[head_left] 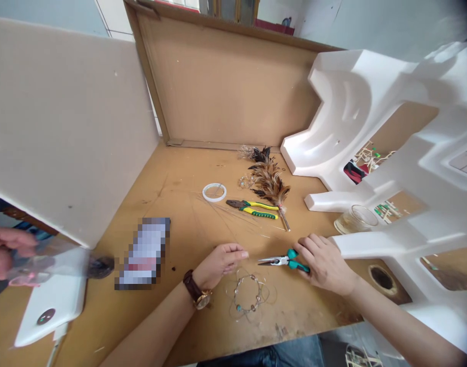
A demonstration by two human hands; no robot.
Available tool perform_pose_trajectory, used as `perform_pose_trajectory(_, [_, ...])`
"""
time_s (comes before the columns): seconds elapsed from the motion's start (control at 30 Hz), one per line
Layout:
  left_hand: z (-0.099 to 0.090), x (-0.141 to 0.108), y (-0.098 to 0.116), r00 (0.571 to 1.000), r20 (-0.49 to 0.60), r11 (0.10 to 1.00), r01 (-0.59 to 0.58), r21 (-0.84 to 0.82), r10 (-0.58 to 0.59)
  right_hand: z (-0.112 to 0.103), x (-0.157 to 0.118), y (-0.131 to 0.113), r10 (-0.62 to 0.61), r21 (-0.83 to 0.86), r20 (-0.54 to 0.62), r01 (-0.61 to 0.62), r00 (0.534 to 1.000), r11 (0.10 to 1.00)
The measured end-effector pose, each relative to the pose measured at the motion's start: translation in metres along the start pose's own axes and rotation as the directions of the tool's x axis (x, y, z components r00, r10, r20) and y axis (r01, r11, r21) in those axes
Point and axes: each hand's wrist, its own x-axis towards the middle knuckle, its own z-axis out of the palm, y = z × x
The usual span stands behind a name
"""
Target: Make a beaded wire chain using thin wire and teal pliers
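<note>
My left hand, with a brown-strapped watch on its wrist, pinches the thin wire of a beaded ring. The ring hangs just below the fingertips, over the wooden table, with clear, brownish and blue beads along it. My right hand is wrapped round the green and black handles of long-nose pliers. Their jaws point left, a short way from my left fingertips. Yellow and green pliers lie behind, beside a bundle of brown feathers.
A white tape roll and loose wires lie mid-table. A blurred-out flat object and a white device are at left, where another person's hand reaches in. White foam and a glass stand right.
</note>
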Motion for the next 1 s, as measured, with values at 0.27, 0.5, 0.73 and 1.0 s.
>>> perform_pose_trajectory(0.27, [-0.0017, 0.0018, -0.0047, 0.998, 0.051, 0.999, 0.047, -0.023, -0.046, -0.0099, 0.0067, -0.0006, -0.089, -0.097, -0.019, 0.087, 0.996, 0.992])
perform_pose_trajectory(0.5, [-0.0013, 0.0021, -0.0080, 0.993, 0.060, 0.995, 0.103, -0.016, -0.101, -0.0076, 0.0051, -0.0041, -0.115, -0.128, -0.024, 0.111, 0.993, 0.986])
perform_pose_trajectory(0.73, [0.0026, 0.0028, -0.0081, 0.987, 0.084, 0.990, 0.142, -0.027, -0.139, -0.0042, 0.0048, -0.0017, -0.140, -0.124, -0.025, 0.136, 0.990, 0.983])
perform_pose_trajectory(1.0, [0.0036, 0.0024, -0.0040, 0.985, 0.098, 0.988, 0.145, -0.053, -0.139, -0.0051, 0.0046, 0.0001, -0.154, -0.123, -0.025, 0.150, 0.988, 0.981])
